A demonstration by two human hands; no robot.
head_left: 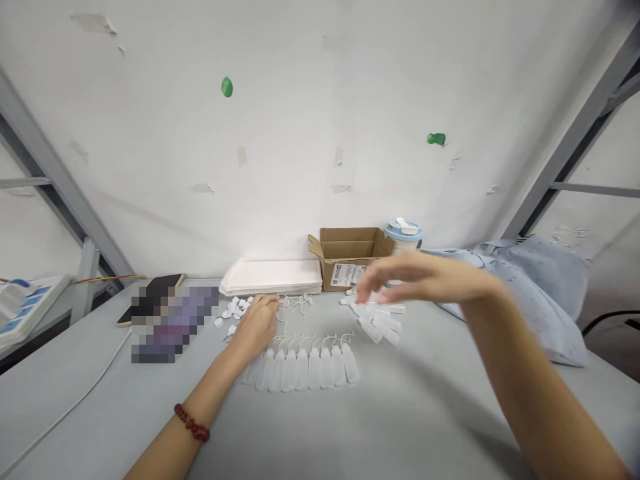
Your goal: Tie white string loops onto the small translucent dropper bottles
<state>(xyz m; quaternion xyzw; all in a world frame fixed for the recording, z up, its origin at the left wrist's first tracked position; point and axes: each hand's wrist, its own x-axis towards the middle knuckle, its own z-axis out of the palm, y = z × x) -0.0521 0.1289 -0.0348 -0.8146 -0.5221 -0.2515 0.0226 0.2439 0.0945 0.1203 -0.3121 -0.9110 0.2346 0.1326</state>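
Front-right of the brown cardboard box (327, 273), loose translucent plastic bottles (386, 325) lie aslant below the nearer right hand (425, 277), fingers parted, the left hand (257, 325)'s grip unclear.

Bright, diffuse light; soft shadow (450, 393) on grey table (300, 433); right grip (425, 275) motion-blurred; edges stretched.
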